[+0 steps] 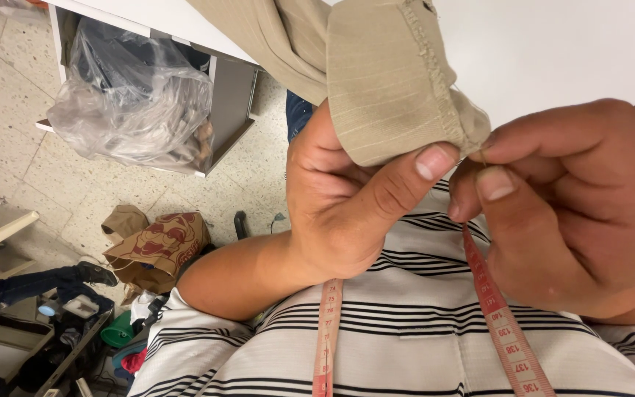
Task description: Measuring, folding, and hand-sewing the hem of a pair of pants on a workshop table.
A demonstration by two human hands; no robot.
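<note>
Beige pinstriped trouser hem sits at 12 o'clock, left hand curled under it, thumb pressed on the cuff. Right hand at 3 o'clock, grip narrow, pinching the hem's corner over a red measuring tape.

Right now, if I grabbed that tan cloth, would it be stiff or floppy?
Probably floppy: the tan cloth folds over the left hand and drapes. It looks light, since fingertips alone hold its stitched edge. The right hand pinches it easily, so it likely bends without slipping.

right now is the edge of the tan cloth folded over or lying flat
Folded over. The tan cloth has its stitched edge turned back like a cuff, pinched by the left hand; the right hand pinches its corner.
</note>
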